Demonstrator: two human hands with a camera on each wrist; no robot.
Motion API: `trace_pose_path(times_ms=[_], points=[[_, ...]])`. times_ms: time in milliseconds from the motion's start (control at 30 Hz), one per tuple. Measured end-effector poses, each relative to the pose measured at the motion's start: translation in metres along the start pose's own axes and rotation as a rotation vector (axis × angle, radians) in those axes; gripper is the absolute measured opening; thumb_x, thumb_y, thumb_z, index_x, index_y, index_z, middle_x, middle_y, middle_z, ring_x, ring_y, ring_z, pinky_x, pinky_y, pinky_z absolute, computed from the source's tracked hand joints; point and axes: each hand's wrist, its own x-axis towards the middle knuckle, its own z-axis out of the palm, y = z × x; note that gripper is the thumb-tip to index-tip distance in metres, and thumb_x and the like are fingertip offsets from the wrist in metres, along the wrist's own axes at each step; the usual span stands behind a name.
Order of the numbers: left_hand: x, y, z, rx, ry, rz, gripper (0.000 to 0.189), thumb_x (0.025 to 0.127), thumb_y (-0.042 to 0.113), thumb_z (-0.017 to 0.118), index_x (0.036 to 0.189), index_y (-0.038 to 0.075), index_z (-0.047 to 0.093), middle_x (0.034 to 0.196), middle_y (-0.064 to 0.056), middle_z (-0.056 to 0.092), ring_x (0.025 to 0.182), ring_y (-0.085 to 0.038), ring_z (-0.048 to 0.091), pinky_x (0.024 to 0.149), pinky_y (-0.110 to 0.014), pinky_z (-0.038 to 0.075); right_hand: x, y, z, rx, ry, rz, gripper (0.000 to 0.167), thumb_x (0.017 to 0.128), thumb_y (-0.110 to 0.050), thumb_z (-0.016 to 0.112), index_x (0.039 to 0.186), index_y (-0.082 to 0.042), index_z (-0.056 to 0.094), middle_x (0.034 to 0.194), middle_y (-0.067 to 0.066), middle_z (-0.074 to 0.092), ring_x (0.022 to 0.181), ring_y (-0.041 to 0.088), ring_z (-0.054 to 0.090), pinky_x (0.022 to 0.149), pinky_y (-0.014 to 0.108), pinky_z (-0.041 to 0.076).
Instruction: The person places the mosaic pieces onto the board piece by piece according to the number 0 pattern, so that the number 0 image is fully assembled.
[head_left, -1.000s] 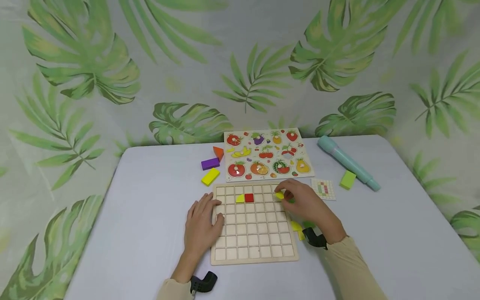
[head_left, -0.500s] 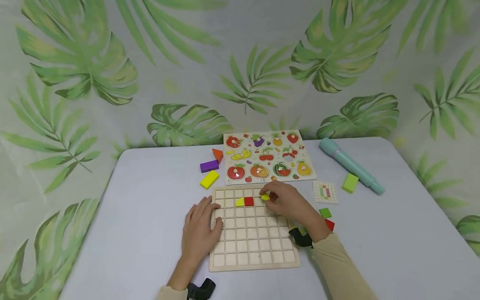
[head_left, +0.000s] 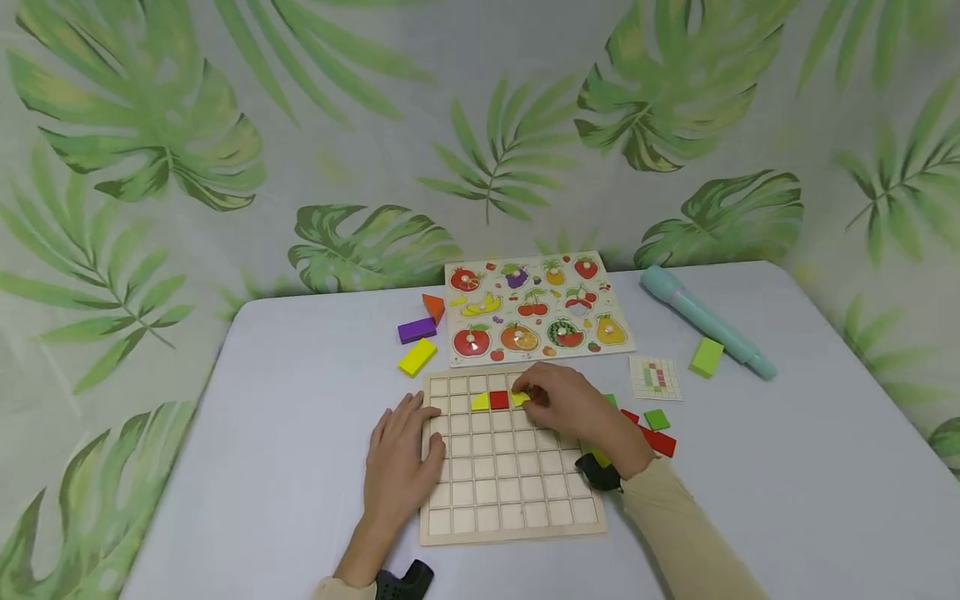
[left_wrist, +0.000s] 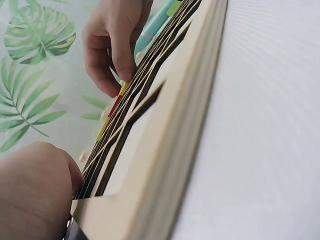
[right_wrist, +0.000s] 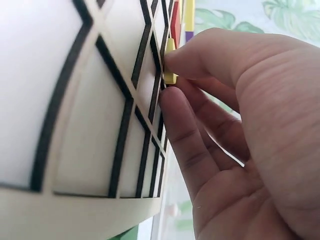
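A wooden grid board (head_left: 486,472) lies flat on the white table. In its second row sit a yellow tile with a rounded corner (head_left: 480,402) and, right beside it, a red square tile (head_left: 498,400). My right hand (head_left: 577,408) pinches another yellow tile (head_left: 519,399) at the cell just right of the red one. The right wrist view shows this yellow tile (right_wrist: 170,75) between thumb and fingers, right at the grid surface. My left hand (head_left: 403,450) rests at the board's left edge, fingers spread loosely over the rim.
Beyond the board lies a fruit peg puzzle (head_left: 540,310). To its left are orange, purple and yellow blocks (head_left: 417,357). On the right lie a small pattern card (head_left: 656,378), a green block (head_left: 707,357), a teal tube (head_left: 705,321), and red and green tiles (head_left: 657,419) partly behind my right forearm.
My right hand has moved left across the board with the yellow tile, from near the right edge to beside the red tile. The left hand stays at the board's edge.
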Motion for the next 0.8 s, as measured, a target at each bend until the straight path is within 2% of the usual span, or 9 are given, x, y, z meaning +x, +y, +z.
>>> trace_pose_path(times_ms=[233, 400, 567, 700, 800], points=[[0.001, -0.001, 0.001, -0.017, -0.02, 0.0, 0.03, 0.094, 0.015, 0.064, 0.123, 0.009, 0.07, 0.153, -0.013, 0.054, 0.148, -0.031, 0.043, 0.126, -0.051, 0.022, 0.002, 0.004, -0.001, -0.03, -0.016, -0.004, 0.02, 0.092, -0.013, 0.076, 0.112, -0.011, 0.073, 0.099, -0.005, 0.066, 0.086, 0.011, 0.057, 0.079, 0.028, 0.054], [0.0, 0.0, 0.0, -0.023, -0.01, -0.004, 0.031, 0.093, 0.013, 0.064, 0.123, 0.007, 0.07, 0.152, -0.015, 0.055, 0.148, -0.032, 0.043, 0.126, -0.051, 0.022, 0.002, 0.003, 0.0, -0.042, -0.029, -0.017, 0.022, 0.092, -0.015, 0.076, 0.113, -0.01, 0.073, 0.098, -0.005, 0.066, 0.086, 0.012, 0.057, 0.079, 0.029, 0.053], [0.0, 0.0, 0.0, -0.041, -0.058, -0.005, 0.032, 0.094, 0.011, 0.063, 0.125, 0.006, 0.069, 0.153, -0.017, 0.053, 0.149, -0.034, 0.041, 0.126, -0.053, 0.021, -0.001, 0.003, -0.001, -0.043, -0.04, -0.015, 0.023, 0.092, -0.015, 0.076, 0.114, -0.01, 0.072, 0.099, -0.003, 0.067, 0.087, 0.011, 0.057, 0.08, 0.028, 0.053], [0.005, -0.004, -0.005, -0.071, -0.092, 0.015, 0.032, 0.095, 0.01, 0.063, 0.126, 0.004, 0.068, 0.152, -0.018, 0.054, 0.147, -0.036, 0.043, 0.124, -0.057, 0.026, -0.003, 0.005, -0.001, -0.028, -0.032, 0.003, 0.024, 0.093, -0.015, 0.076, 0.116, -0.01, 0.072, 0.1, -0.003, 0.067, 0.087, 0.013, 0.056, 0.08, 0.029, 0.053], [0.011, -0.007, -0.013, -0.11, -0.104, 0.005, 0.033, 0.096, 0.009, 0.063, 0.128, 0.003, 0.067, 0.15, -0.017, 0.055, 0.146, -0.037, 0.045, 0.121, -0.06, 0.031, -0.003, 0.005, -0.001, -0.021, -0.026, 0.007, 0.025, 0.093, -0.016, 0.076, 0.117, -0.01, 0.071, 0.099, -0.003, 0.066, 0.087, 0.013, 0.056, 0.08, 0.029, 0.052]])
